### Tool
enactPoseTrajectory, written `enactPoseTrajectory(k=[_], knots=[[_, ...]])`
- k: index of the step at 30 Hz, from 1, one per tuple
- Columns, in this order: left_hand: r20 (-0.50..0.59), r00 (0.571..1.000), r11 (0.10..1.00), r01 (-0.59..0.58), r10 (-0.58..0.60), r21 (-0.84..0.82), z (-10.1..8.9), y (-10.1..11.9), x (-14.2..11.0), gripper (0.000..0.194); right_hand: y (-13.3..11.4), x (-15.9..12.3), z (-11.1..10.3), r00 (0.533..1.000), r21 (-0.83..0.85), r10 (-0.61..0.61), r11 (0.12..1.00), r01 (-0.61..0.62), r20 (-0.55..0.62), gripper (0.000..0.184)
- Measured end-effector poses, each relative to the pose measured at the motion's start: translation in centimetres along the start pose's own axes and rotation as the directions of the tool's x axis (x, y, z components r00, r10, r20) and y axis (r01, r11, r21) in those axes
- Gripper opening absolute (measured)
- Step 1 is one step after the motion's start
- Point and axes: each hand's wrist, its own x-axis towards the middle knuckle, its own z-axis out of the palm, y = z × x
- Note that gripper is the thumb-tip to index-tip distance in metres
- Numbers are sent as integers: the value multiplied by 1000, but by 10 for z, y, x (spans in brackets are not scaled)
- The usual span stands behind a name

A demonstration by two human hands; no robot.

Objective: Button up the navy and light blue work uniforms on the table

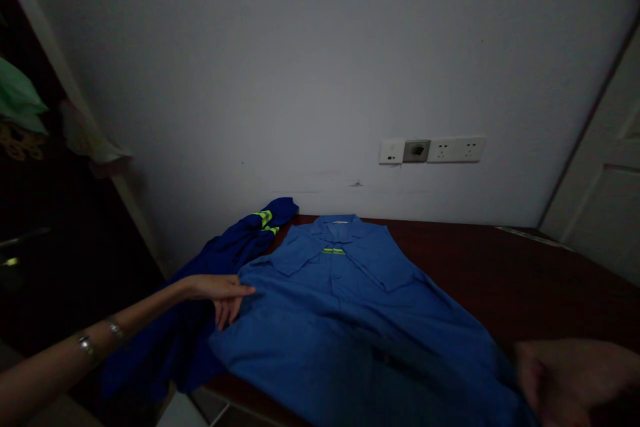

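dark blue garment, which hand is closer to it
Left. The left hand overlaps the dark blue garment in view, at the lighter blue shirt's left side; the blurred right hand is across the shirt, near its lower right edge.

We see a shirt point(300, 340) in mid blue, darker where shadow falls low on it, with bright yellow-green stripes point(333, 251) across the chest and a whitish tag point(341, 222) at the collar. Beside it we find a second garment point(220, 250) in deeper royal blue with yellow-green bands point(265, 218). The table point(450, 260) is dark reddish brown. The wall point(300, 80) looks pale grey to us, marked by blackish scuffs point(356, 183). The sockets point(456, 150) are white, the switch point(417, 151) grey-brown. Leftmost, we note a mint-green cloth point(17, 93) against near-black. The bangles point(85, 345) are silver.
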Motion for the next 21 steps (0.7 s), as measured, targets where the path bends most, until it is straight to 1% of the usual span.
enactPoseTrajectory(k=[1, 2, 3, 4, 6, 7, 8, 9, 10, 11, 12, 13, 14, 16, 17, 19, 21], knots=[[-45, 998, 999, -32, 33, 27, -5, 3, 2, 58, 0, 3, -6, 998, 63, -2, 998, -2, 66, 12], [-115, 991, 996, -67, 73, 58, -11, 6, 5, 58, 0, 8, -12, 994, 112, -8, 994, -5, 110, 15], [-202, 973, 991, -96, 113, 92, -16, 9, 9, 57, 2, 15, -19, 993, 142, -23, 990, 6, 113, 17], [-294, 944, 984, -119, 152, 130, -20, 12, 14, 55, 4, 25, -25, 996, 150, -54, 988, 44, 65, 19], [-442, 861, 959, -164, 253, 229, -23, 19, 24, 49, 5, 48, -34, 986, 133, -133, 980, 145, -96, 21], [-482, 815, 936, -194, 320, 293, -21, 24, 30, 46, 4, 61, -36, 970, 104, -169, 976, 189, -177, 22], [-495, 774, 903, -230, 396, 363, -16, 29, 34, 42, 1, 73, -36, 945, 57, -199, 974, 221, -261, 24], [-473, 744, 859, -269, 472, 435, -9, 34, 38, 38, -3, 85, -35, 917, 1, -225, 971, 239, -330, 25], [-421, 729, 809, -312, 540, 498, 1, 40, 41, 35, -8, 95, -33, 887, -63, -266, 963, 262, -377, 27], [-349, 729, 759, -351, 589, 547, 13, 45, 42, 33, -13, 105, -30, 854, -134, -316, 949, 286, -414, 28], [-251, 747, 712, -390, 615, 584, 26, 50, 43, 32, -19, 114, -27, 821, -204, -366, 930, 305, -439, 30], [-146, 774, 676, -425, 617, 601, 40, 54, 43, 33, -25, 122, -23, 791, -274, -410, 909, 314, -454, 32], [-58, 791, 651, -457, 609, 607, 54, 58, 42, 34, -31, 130, -20, 769, -340, -439, 890, 304, -463, 34], [85, 806, 599, -502, 586, 625, 79, 61, 39, 42, -40, 146, -15, 751, -445, -462, 860, 249, -473, 40], [130, 813, 580, -507, 568, 638, 90, 61, 38, 49, -44, 154, -14, 746, -482, -463, 849, 218, -479, 44], [160, 844, 564, -470, 512, 678, 105, 60, 35, 62, -50, 172, -12, 746, -527, -460, 832, 174, -481, 52], [154, 878, 574, -419, 453, 703, 112, 57, 33, 63, -54, 189, -10, 760, -541, -440, 830, 140, -478, 59]])
